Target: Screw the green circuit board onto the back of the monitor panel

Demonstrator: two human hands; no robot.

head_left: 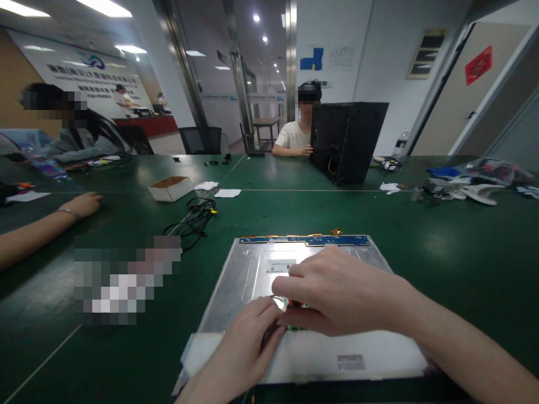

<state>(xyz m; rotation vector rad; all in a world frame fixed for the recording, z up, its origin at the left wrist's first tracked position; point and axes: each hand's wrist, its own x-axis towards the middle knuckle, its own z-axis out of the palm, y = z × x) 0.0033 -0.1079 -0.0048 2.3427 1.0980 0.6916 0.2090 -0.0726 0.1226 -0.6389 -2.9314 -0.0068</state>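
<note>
Left hand: my left hand is resting on the near part of the metal panel, fingers curled and pinching something small and dark; I cannot tell what it is.
Right hand: my right hand is reaching across from the right, fingers bent and pressing down just beyond my left fingertips, thumb tucked under; whether it is gripping anything I cannot tell.
Between the fingers: a small part with red and green is showing where both sets of fingertips are meeting, mostly hidden.
How I am doing it well: I judge steady, light pressure is best here, keeping the panel flat and pulling straight, not twisting.
Under my wrists: a white sheet is lying across the panel's near edge.
Beyond my fingers: a blue strip board is running along the panel's far edge.
Farther left: black cables, a small cardboard box, and another person's arm are lying on the green table.
Farthest: a person is holding a black case.
</note>
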